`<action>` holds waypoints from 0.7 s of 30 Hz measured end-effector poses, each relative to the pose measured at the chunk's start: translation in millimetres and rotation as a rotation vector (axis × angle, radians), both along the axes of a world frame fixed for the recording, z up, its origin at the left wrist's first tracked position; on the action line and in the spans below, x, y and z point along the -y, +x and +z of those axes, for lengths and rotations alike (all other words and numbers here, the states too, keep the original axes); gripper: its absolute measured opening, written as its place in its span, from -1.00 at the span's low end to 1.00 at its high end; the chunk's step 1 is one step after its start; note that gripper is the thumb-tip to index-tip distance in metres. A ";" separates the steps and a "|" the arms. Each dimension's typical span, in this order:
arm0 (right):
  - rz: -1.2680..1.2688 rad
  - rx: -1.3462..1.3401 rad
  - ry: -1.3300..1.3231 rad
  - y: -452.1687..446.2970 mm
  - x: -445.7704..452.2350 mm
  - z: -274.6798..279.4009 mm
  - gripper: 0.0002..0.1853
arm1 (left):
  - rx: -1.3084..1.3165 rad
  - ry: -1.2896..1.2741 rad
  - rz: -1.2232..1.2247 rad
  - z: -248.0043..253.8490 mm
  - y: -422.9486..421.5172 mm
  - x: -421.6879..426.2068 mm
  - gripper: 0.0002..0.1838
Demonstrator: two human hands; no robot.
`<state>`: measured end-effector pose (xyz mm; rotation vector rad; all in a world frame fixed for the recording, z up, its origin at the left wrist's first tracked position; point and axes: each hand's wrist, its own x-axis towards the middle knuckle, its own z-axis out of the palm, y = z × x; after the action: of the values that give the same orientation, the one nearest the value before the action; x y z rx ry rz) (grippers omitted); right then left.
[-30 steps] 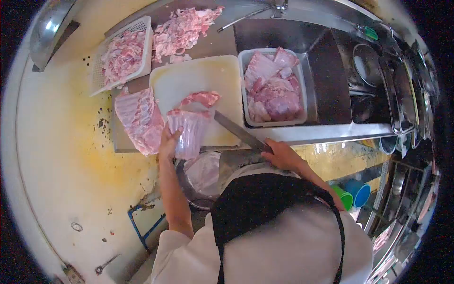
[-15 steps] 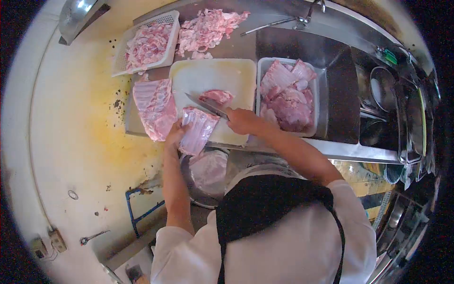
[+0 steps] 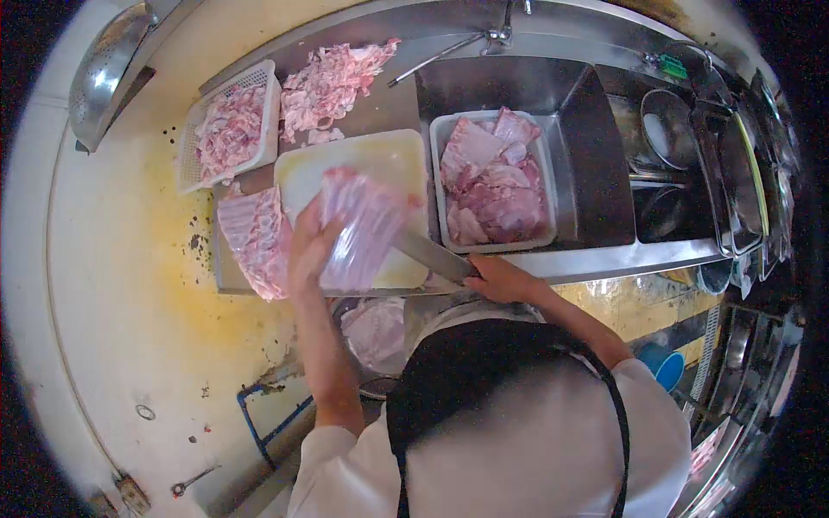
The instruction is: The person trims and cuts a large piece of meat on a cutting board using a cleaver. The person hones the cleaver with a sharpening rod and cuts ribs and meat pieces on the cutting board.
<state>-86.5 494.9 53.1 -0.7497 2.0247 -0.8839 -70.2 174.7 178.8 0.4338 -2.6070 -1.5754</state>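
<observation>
A pale wall (image 3: 104,285), stained yellow and flecked with dark specks, fills the left side, with a blue bar (image 3: 256,423) near its lower part. A steel counter (image 3: 395,110) runs across, with a sink (image 3: 598,186) and tap (image 3: 499,36). Light glints on its front edge. Yellow flooring (image 3: 613,306) shows below, towards the right.
</observation>
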 end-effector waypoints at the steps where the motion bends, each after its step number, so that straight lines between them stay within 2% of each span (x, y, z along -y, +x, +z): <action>1: 0.003 -0.005 -0.011 0.0 -2.2 0.2 -0.51 | -0.035 0.025 -0.076 -4.6 -27.2 -11.5 -0.51; 4: 0.000 -0.026 -0.105 2.9 -12.8 2.1 -0.47 | -0.126 0.064 -0.169 -32.4 -91.1 -11.0 -0.54; 7: -0.053 0.067 -0.097 3.5 -32.8 14.8 -0.46 | -0.165 -0.266 -0.177 -59.7 -107.7 28.2 -0.52; 10: -0.161 0.106 -0.079 10.7 -52.9 6.9 -0.46 | -0.181 -0.921 -0.321 -131.9 -69.7 70.0 -0.56; 12: -0.232 0.083 -0.050 10.8 -58.2 -0.3 -0.46 | -0.110 -0.967 -0.397 -155.6 -42.5 59.1 -0.57; 14: -0.277 0.054 0.011 11.3 -58.5 -5.6 -0.45 | -0.100 -0.952 -0.358 -152.3 -28.7 53.0 -0.56; 17: -0.309 0.072 -0.082 6.4 -49.5 -7.1 -0.43 | -0.115 -0.856 -0.221 -143.4 -21.3 54.2 -0.56; 21: -0.355 -0.153 -0.213 14.5 -35.0 -48.9 -0.57 | -0.292 -0.764 -0.078 -108.5 -22.7 53.9 -0.54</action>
<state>-72.0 530.0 4.2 -0.5932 2.2648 -1.2956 -92.8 120.9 70.3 0.0359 -2.7289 -0.4970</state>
